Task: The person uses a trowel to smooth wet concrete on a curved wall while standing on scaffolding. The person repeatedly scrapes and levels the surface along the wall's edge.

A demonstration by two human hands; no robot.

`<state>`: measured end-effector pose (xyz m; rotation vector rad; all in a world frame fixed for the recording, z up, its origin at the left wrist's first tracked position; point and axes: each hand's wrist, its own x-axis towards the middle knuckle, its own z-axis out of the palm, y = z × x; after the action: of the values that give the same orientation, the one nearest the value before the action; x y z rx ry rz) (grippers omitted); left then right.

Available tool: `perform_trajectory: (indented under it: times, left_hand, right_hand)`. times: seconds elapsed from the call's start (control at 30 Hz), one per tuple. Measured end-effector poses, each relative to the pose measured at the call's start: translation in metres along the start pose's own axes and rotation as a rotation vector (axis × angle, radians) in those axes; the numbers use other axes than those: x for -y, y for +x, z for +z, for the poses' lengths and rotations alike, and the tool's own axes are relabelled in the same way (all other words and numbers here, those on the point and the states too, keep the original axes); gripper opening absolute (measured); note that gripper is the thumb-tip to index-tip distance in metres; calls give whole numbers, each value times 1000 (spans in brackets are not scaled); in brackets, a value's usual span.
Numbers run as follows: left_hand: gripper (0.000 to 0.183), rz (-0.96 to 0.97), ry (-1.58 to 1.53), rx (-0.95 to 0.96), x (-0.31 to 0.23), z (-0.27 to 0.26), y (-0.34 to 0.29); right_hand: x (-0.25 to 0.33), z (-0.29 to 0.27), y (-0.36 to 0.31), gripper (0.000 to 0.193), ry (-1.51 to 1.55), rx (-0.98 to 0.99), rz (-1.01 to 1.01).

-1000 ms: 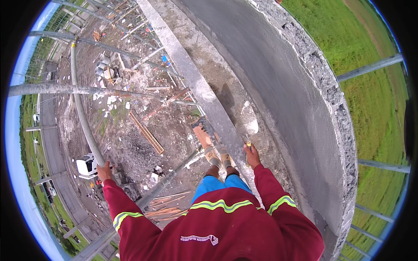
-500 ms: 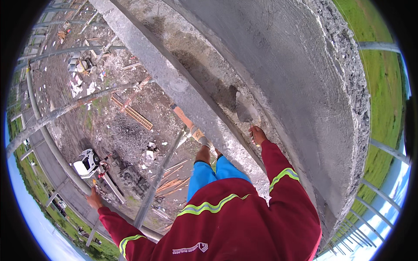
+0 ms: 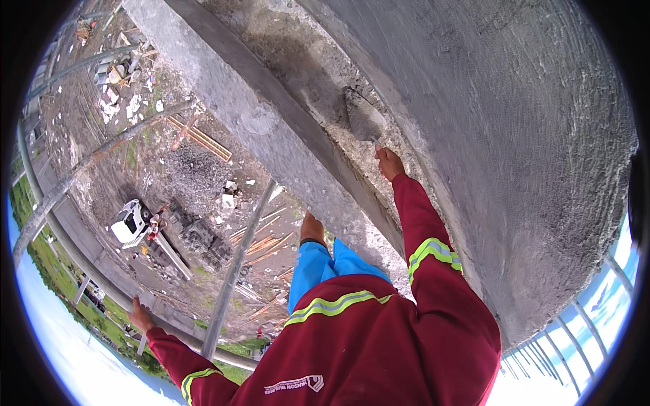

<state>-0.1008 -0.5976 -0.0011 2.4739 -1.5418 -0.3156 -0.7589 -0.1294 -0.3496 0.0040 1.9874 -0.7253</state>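
My right hand [image 3: 389,164] is closed round the handle of a pointed trowel [image 3: 366,120]. Its grey, mortar-smeared blade lies low in a concrete channel [image 3: 284,47], over rough grey material; whether blade and channel touch is hard to tell. Out to the left, my left hand [image 3: 141,317] is at a long metal pipe [image 3: 88,271], its fingers seemingly round it and one digit stretched out. Along the channel's right side rises a broad, grey plastered surface [image 3: 501,135]. A concrete ledge [image 3: 223,95] borders its left side.
Metal scaffold poles [image 3: 237,277] cross on the left. Far below lies the ground, with a white truck [image 3: 132,222], a gravel heap [image 3: 193,172], timber pieces [image 3: 203,139] and scattered debris. My leg [image 3: 312,228] stands by the ledge, near the drop.
My right hand and the trowel have moved farther along the channel, away from my body. The view has shifted, so the plastered surface fills more of the right side. My left hand stays at the pipe.
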Motion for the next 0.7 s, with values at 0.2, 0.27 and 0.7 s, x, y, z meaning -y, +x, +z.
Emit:
perform_trajectory:
  times: [0.2,0.27,0.7]
  left_hand:
    - [53,-20,-1,26,-3,-1,-2]
    - [54,-55,48,9,-10,0,-7]
    - [55,-26,66,-17,-20,2,-17]
  right_hand:
    - [7,2,-49,55,90,124,240]
    - [51,15,-1,60,-10,79,211]
    - [83,27,5,48,-590,-391,-100]
